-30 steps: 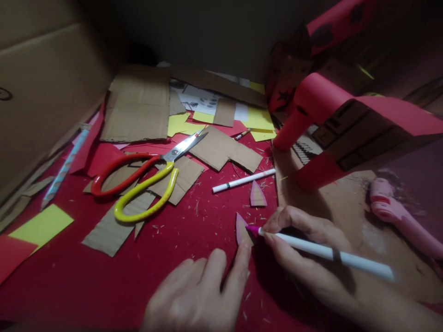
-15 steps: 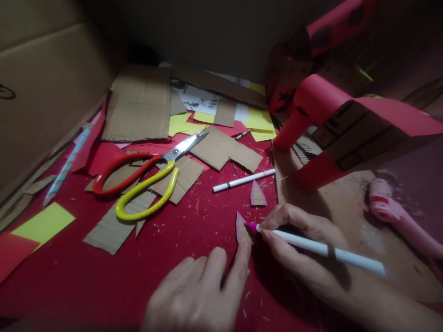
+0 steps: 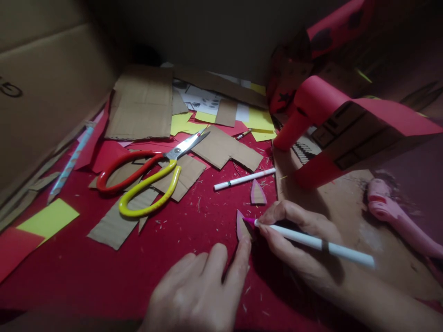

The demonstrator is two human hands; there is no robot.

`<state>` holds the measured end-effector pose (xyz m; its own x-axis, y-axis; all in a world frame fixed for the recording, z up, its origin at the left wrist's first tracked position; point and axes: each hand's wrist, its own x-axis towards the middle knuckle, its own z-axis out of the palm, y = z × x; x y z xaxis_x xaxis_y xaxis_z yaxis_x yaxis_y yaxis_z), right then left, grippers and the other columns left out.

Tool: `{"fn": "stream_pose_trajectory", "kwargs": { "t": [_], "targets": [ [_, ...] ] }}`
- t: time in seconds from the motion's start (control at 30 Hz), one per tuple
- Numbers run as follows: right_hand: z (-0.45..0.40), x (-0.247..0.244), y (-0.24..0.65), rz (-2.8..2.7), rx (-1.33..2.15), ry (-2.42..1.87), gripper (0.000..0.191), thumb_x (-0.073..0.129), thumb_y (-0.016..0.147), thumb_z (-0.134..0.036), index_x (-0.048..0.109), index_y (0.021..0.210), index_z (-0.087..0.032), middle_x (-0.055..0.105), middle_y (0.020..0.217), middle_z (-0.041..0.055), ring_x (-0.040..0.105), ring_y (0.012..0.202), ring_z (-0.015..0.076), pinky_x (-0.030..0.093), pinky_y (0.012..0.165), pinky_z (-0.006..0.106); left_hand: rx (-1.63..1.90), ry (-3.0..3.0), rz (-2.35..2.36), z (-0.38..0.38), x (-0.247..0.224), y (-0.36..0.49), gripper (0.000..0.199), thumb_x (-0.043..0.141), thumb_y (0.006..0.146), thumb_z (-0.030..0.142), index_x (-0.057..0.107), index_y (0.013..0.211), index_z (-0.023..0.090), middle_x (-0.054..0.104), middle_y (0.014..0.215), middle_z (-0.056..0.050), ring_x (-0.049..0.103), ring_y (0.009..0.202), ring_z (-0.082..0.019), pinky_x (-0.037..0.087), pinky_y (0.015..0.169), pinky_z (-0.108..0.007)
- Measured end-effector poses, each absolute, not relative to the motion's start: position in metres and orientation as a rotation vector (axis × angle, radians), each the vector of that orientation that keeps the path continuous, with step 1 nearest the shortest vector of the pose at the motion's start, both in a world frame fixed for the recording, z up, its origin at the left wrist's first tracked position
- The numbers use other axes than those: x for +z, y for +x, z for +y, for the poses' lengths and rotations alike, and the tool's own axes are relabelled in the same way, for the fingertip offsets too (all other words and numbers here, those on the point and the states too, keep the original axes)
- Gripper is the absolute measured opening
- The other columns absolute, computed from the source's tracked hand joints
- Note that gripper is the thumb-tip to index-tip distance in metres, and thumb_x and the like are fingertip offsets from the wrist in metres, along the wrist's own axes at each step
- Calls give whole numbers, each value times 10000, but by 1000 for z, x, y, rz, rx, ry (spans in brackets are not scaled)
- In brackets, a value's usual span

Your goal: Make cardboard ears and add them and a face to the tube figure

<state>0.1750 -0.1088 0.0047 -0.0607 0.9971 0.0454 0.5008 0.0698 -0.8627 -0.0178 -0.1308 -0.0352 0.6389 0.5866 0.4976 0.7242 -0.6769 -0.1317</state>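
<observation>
My right hand point(image 3: 297, 230) is closed round a magenta felt-tip pen point(image 3: 318, 241) with a white barrel, fingers near its tip. That tip touches the edge of a small pointed cardboard piece point(image 3: 241, 227), partly edged in pink. My left hand point(image 3: 204, 286) presses the piece to the red surface with its outstretched index finger, covering the lower part; the other fingers are curled. Just beyond lies a similar pink-edged cardboard piece point(image 3: 258, 193). A white pen or cap-like stick point(image 3: 242, 180) rests behind that.
Scissors point(image 3: 176, 152) with one red and one yellow handle lie open at left among cardboard scraps point(image 3: 224, 147) and coloured paper. A red paper-and-cardboard model point(image 3: 318, 124) stands at right, beside a pink glue-gun-like tool point(image 3: 387, 203). A cardboard box wall point(image 3: 51, 69) rises at left.
The pen's rear end has shifted slightly left and up, its tip still at the piece's edge. My left finger stays on the piece. The view has moved a little.
</observation>
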Motion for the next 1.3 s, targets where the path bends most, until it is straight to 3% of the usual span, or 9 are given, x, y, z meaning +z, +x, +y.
{"fn": "stream_pose_trajectory", "kwargs": {
  "t": [0.5,0.67,0.93,1.13,1.3],
  "targets": [
    [-110,1,181,-1504,973,-1539,90,644,827,-273,646,761,-211,641,610,-14,536,512,111,415,460,192,-570,-2609,-1061,-131,-30,-17,435,431,892,80,581,1297,129,621,760,-48,589,567,-169,444,514,-302],
    [-110,-2,187,-1363,1010,-1601,131,641,789,-249,591,675,-206,549,542,-31,430,446,93,310,390,190,-523,-2650,-1087,-133,-25,-16,416,389,917,79,595,1274,130,610,738,-40,585,565,-165,458,526,-301],
    [-110,5,182,-1516,918,-1602,112,636,733,-221,590,632,-204,549,514,-26,448,443,96,341,400,194,-631,-2579,-1051,-130,-34,-17,400,363,933,126,596,1258,141,580,707,-27,578,559,-150,423,504,-269],
    [-111,-4,187,-1084,1276,-1482,190,649,779,-301,546,635,-229,515,483,-48,398,306,83,279,277,189,-648,-2613,-1062,-128,-32,-16,368,388,928,133,616,1216,148,556,654,-6,588,559,-146,448,515,-263],
    [-110,0,189,-941,1407,-1379,182,668,760,-276,542,633,-240,535,496,-55,353,294,70,294,291,210,-735,-2616,-1088,-129,-34,-15,298,477,958,199,582,1214,90,644,691,-13,635,577,-146,471,527,-267]
  ]
}}
